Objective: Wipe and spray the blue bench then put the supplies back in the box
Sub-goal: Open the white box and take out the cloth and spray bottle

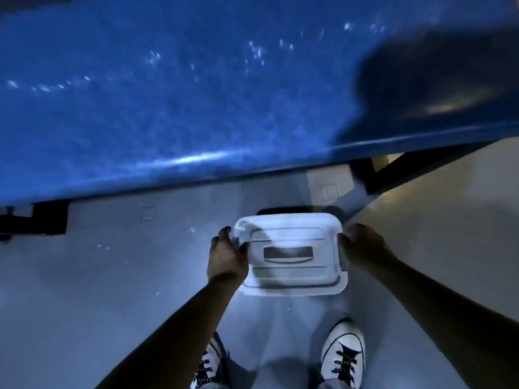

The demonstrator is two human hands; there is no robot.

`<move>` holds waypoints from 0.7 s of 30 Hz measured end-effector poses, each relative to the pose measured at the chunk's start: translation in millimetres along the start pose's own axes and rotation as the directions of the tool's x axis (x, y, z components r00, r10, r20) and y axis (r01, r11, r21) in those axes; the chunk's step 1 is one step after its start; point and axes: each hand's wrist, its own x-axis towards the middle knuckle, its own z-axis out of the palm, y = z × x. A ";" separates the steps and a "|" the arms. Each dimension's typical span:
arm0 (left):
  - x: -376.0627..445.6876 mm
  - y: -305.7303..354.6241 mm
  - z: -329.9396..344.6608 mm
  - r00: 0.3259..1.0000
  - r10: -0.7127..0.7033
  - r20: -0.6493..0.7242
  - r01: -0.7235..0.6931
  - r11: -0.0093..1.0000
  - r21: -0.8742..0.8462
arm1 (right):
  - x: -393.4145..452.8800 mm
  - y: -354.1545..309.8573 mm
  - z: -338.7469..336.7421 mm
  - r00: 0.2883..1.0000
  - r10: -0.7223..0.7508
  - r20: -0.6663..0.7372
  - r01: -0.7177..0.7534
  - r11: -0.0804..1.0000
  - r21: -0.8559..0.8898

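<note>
A white plastic box (290, 254) with its lid on and a dark handle slot in the middle sits low over the floor in front of my feet. My left hand (226, 256) grips its left edge with fingers curled over the rim. My right hand (361, 247) grips the right edge by the side latch. The blue bench (168, 94) fills the upper half of the view, its surface speckled with bright wet spots. No cloth or spray bottle is visible; the box's contents are hidden by the lid.
The bench's black metal legs (47, 217) stand at left and at upper right (373, 175). Grey tiled floor (112, 276) spreads below. My two white sneakers (344, 352) stand at the bottom. A dark shadow covers the bench's right end.
</note>
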 end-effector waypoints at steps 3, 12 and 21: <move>14.3 -22.2 33.9 0.991 -0.103 -0.090 0.102 0.995 -0.013 | 27.2 32.4 38.2 0.990 0.143 -0.008 -0.143 0.989 -0.033; 30.8 -57.8 43.9 0.961 -0.207 -0.181 0.184 0.974 -0.135 | 37.4 60.9 48.3 0.986 0.156 0.059 -0.161 0.983 0.085; 44.9 -49.9 34.7 0.950 -0.254 -0.182 0.233 0.964 -0.128 | 29.5 54.9 44.6 0.969 0.191 -0.159 -0.160 0.969 0.187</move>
